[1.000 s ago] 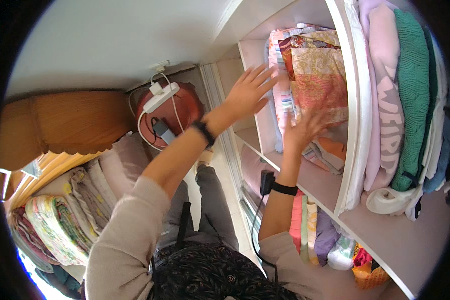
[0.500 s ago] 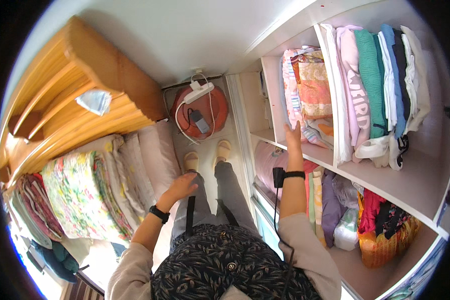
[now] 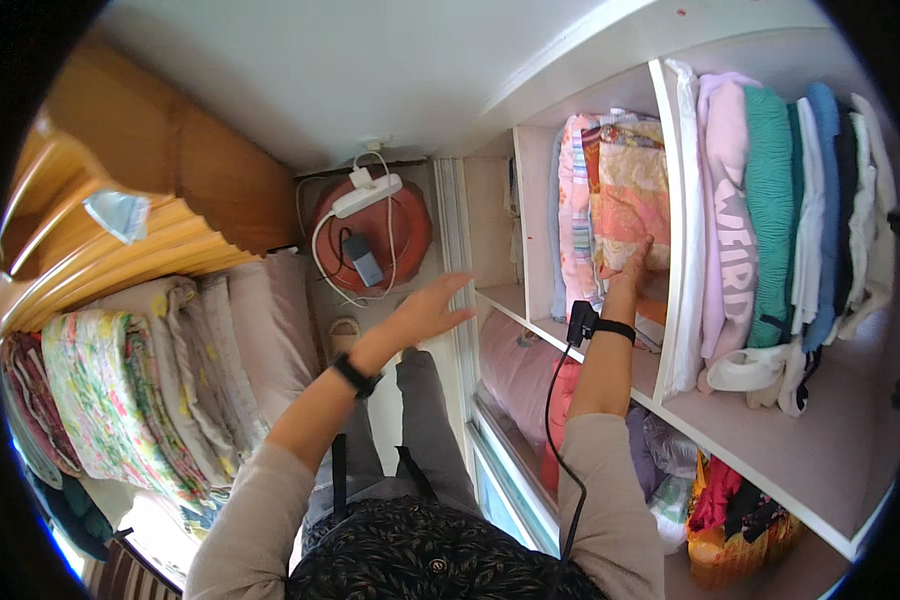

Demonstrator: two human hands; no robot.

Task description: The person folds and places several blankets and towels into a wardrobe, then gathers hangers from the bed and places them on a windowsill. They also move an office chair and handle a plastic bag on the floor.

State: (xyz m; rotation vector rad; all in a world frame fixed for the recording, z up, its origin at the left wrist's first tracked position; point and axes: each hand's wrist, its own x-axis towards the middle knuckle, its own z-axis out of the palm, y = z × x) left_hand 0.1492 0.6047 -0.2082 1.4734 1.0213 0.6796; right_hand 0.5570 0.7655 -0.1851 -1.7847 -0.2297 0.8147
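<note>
My right hand [image 3: 631, 268] reaches into a shelf compartment and lies against an orange and cream patterned folded cloth [image 3: 634, 190]. Its fingers look stretched out rather than wrapped round the cloth, though part of them blends into the fabric. Beside that cloth stands a pink folded fabric with striped parts [image 3: 573, 190]. In mid-air before the wardrobe's edge, my left hand [image 3: 428, 315] is open, fingers spread, holding nothing. A dark band circles each wrist, and a black cable hangs from the small device on my right wrist.
Right of a white divider [image 3: 669, 300], several folded garments [image 3: 767, 200] stand upright. Bagged clothes [image 3: 730, 530] fill the lower shelf. At left, folded quilts [image 3: 110, 390] lie by a wooden headboard [image 3: 160, 150]. A power strip [image 3: 367, 196] and cables rest on a red round object [image 3: 410, 240].
My right hand has gone deeper into the compartment, onto the orange patterned cloth. My left hand has risen and moved right, toward the wardrobe. The view has shifted closer to the shelves.
</note>
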